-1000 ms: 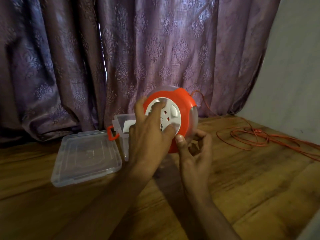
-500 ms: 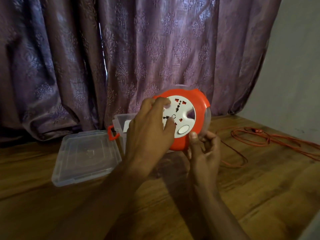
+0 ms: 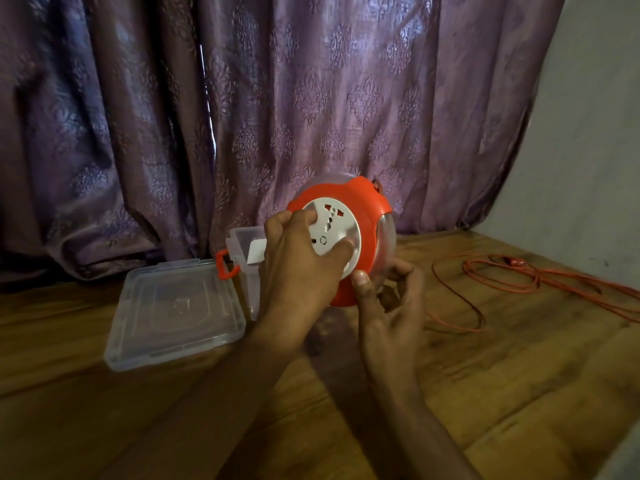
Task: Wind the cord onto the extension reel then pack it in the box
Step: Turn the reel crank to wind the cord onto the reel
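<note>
Above the wooden floor [image 3: 519, 393], round orange reel [image 3: 367, 216] with white socket face, both hands' grip clamped on it.

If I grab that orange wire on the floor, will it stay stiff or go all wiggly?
Probably wiggly: the cord lies in loose, tangled loops on the floor, so it would likely droop and trail. It looks thin, so probably light.
</note>
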The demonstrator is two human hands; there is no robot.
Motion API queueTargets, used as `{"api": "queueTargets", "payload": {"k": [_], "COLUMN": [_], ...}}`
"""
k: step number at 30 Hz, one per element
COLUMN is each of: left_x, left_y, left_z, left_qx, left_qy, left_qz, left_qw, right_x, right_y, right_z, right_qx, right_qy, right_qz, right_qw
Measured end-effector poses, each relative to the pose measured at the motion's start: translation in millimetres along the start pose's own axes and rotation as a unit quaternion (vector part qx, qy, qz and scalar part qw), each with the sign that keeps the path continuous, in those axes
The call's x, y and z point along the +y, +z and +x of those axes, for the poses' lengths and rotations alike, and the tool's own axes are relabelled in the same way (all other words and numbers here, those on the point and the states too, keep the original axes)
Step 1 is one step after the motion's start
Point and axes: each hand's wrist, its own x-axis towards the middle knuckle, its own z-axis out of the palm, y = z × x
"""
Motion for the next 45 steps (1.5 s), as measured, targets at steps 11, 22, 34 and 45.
{"api": "queueTargets", "payload": {"k": [11, 22, 34, 45], "left_x": [10, 20, 6, 0], "left_y": [-9, -9, -3, -7], "left_z": [-11, -14, 1, 5], "left_qx": [-0.075, -0.05, -0.009, 0.021], "left_qy": [0.23, 0.134, -0.032, -0.037], "left_qz": [0.274, 0.283, 0.052, -0.005], "left_qw": [0.931, 0.948, 0.998, 0.999], "right_x": [14, 15, 1, -5], "right_y": [-5, -8, 4, 5], "right_z": [12, 12, -5, -6], "right_qx": [0.034, 0.068, 0.019, 0.016], "right_qy": [0.144, 0.156, 0.059, 0.036], "right_qz": [0.123, 0.118, 0.03, 0.021], "right_qw": [0.981, 0.978, 0.998, 0.999]}}
